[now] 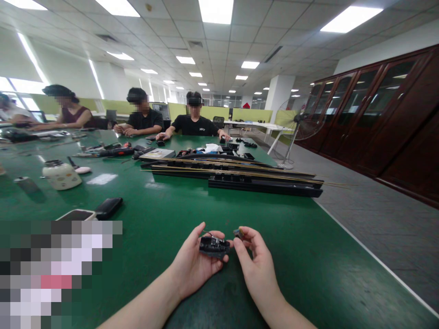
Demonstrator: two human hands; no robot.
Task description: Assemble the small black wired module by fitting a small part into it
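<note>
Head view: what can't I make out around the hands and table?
All in the head view:
Black part: underside, hidden by the left hand.
Small piece: too small to identify, partly covered by the right hand.
White-rimmed item: lower part, covered by the pixelated block.
Far clutter: too small and blurred to sort.

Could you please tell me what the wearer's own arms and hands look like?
The left grip and right grip are bare, ungloved hands with no ring visible. The left forearm and right forearm show no sleeve, watch, cable or marking.
</note>
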